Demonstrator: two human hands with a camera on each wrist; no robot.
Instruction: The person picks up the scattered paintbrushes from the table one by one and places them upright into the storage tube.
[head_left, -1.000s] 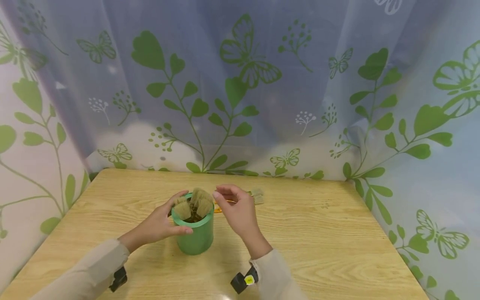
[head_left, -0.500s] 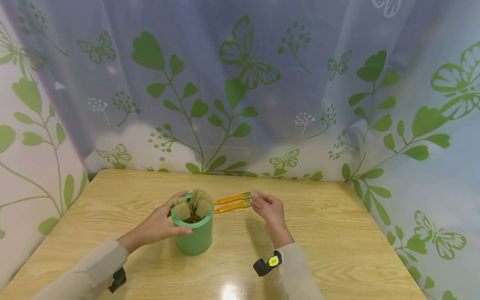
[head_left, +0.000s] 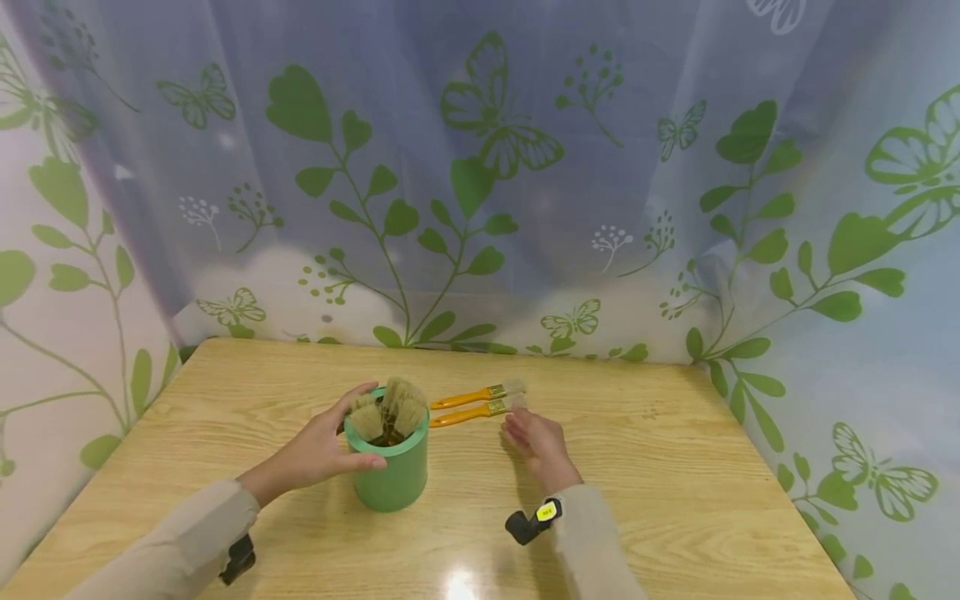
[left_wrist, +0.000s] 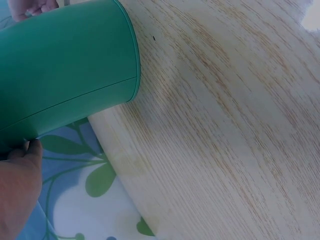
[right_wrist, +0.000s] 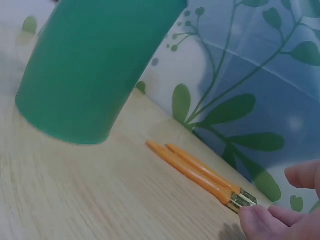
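Note:
My left hand (head_left: pixel 318 450) grips a green cylindrical cup (head_left: pixel 392 482) round its upper part, thumb across the near side and fingers behind. Several paintbrushes (head_left: pixel 407 407) stand in the cup with their pale bristles up. Right of it, two more paintbrushes lie side by side on the table, a farther one (head_left: pixel 463 400) and a nearer one (head_left: pixel 463 415), orange handles toward the cup. At the nearer brush's bristle end is my right hand (head_left: pixel 542 448). Its fingertips (right_wrist: pixel 260 220) overlap the bristles in the right wrist view, with the thumb held apart.
The wooden table (head_left: pixel 660 492) carries the cup and brushes. A curtain (head_left: pixel 420 167) printed with leaves and butterflies hangs along its back and sides. Dark wrist cameras sit at the left sleeve (head_left: pixel 238 557) and right sleeve (head_left: pixel 525 525).
My right hand has moved from beside the cup to the right, then slightly toward me, uncovering the two lying brushes. The left hand, the cup and the brushes stay in place.

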